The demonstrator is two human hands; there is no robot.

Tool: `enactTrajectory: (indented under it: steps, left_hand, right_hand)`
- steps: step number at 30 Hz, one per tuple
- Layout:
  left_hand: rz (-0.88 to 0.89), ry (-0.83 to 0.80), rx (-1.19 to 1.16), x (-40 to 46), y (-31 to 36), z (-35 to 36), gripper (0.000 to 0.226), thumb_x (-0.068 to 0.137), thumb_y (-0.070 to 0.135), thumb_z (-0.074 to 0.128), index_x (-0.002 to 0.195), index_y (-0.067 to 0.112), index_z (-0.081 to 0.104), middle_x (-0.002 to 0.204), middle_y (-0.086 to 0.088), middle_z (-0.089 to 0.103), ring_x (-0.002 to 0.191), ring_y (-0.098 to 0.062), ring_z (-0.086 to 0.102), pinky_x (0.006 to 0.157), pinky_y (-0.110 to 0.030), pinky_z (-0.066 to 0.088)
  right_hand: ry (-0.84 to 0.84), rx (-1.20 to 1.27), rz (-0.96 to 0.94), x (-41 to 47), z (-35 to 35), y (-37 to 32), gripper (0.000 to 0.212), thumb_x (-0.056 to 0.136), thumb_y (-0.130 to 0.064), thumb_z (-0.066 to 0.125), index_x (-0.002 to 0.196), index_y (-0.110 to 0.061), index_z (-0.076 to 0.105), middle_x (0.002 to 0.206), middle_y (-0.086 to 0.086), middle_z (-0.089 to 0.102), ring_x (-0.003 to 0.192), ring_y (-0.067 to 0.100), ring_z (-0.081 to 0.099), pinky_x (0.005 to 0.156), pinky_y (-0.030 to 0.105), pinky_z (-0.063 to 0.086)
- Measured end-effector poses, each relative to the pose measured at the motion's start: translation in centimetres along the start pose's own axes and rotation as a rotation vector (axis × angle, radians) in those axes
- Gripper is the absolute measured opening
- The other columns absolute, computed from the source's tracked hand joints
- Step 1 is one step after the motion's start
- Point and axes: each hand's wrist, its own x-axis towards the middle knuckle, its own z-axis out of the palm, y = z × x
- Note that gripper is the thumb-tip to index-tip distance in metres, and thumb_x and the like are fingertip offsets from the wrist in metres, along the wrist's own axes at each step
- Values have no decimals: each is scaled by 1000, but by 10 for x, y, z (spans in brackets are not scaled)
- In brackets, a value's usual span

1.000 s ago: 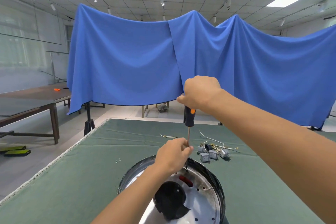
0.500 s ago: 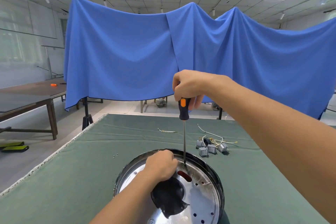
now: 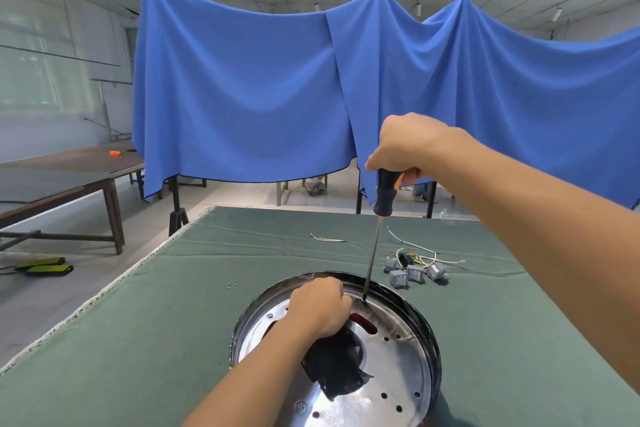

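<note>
Gripping the screwdriver [image 3: 385, 194] by the top of its black-and-orange handle, the right hand [image 3: 408, 146] has its fingers wrapped round it, thumb side toward the camera, right of center. The thin shaft runs down and slightly left to a tip that sits on the far inner edge of the metal base plate [image 3: 398, 360], bottom center. Can't tell if the tip is seated in a screw head, too small.

The left hand [image 3: 320, 308] rests on the plate just beside the tip, fingers curled under. Whatever they pinch, if anything, is hidden by the knuckles. Below it lies a black plastic part [image 3: 336, 367], w/ a red slot [image 3: 363, 322] btwn hand and tip.

Risks, as I judge them:
- Shaft is tilted and the grip is at the very top, so wobble is likely. Tip could cam out and skid across the shiny metal.
- A skid goes straight at the left knuckles, which are too close.
- The plate sits on the green cloth [image 3: 138, 340] w/ only the left hand steadying it, so torque may spin or slide it.
- A freed screw could drop thru the plate's holes or roll off. Two tiny screws [image 3: 232, 283] already lie loose on the cloth, left of the plate.
- Grey switches [image 3: 412, 272] w/ wires sit near the rim at right, and a sliding plate or the forearm could snag them.
</note>
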Motion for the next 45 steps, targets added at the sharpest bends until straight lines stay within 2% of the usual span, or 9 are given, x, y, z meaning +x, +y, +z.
enactTrajectory:
  steps: [6,12,16,21,26,32,37,42,45]
  left_hand:
    - [0,5,5,1,1,0,21,89,31,41,83,16,55,99,-8,66,92,-31,58,69,-32,36]
    - [1,4,5,0,1,-1,20,89,31,41,80,17,53,98,-7,66,91,-30,58,69,-31,36]
    - [-1,1,-3,0,1,-1,20,89,31,41,81,17,54,98,-8,66,91,-30,58,70,-32,37]
    - [-5,-8,-16,-1,1,-1,20,88,31,42,80,17,53,97,-8,67,92,-31,59,72,-33,38]
    - [-7,-14,-24,-1,1,-1,19,88,31,42,79,17,52,97,-8,67,92,-31,58,73,-33,39]
    - [-6,-15,-29,-2,2,-3,20,89,30,42,78,16,51,95,-9,66,87,-30,56,71,-33,38]
    - [-9,-20,-37,-2,2,-4,19,88,29,42,76,16,50,95,-10,67,89,-31,58,72,-33,40]
    - [-5,-22,-39,-3,2,-4,20,89,30,42,76,16,50,93,-10,66,86,-30,56,73,-34,40]
    - [-9,-20,-45,-2,2,-4,20,89,30,42,75,16,48,93,-9,66,89,-30,57,73,-34,40]
  right_hand:
    - [-240,266,-22,0,-7,16,16,88,-19,60,97,-7,54,84,18,72,58,26,71,56,33,59]
    - [-41,8,-20,-2,-1,21,31,85,-39,61,73,-11,56,48,5,66,43,20,62,49,25,50]
    - [-186,163,-29,-4,-6,12,24,85,-31,62,90,-9,56,74,13,72,59,28,71,59,35,59]
    - [-51,28,-33,-5,-2,7,21,87,-26,53,74,-9,56,45,7,64,37,20,61,43,22,47]
    - [-220,137,-54,-8,-8,-3,19,83,-23,59,91,-6,57,71,13,73,56,25,71,68,35,59]
    - [-23,27,-49,-7,2,-8,26,87,-23,55,67,-7,51,37,6,58,30,20,57,44,21,46]
    - [-187,133,-75,-7,-6,-14,16,82,-20,62,87,-5,58,68,13,72,51,25,69,62,33,58]
    - [17,-16,-34,-6,2,-10,27,91,-24,50,69,-8,48,31,3,53,27,18,55,34,14,38]
    - [-145,58,-49,-7,-5,-14,20,87,-29,52,89,-8,53,69,12,72,56,27,71,61,33,58]
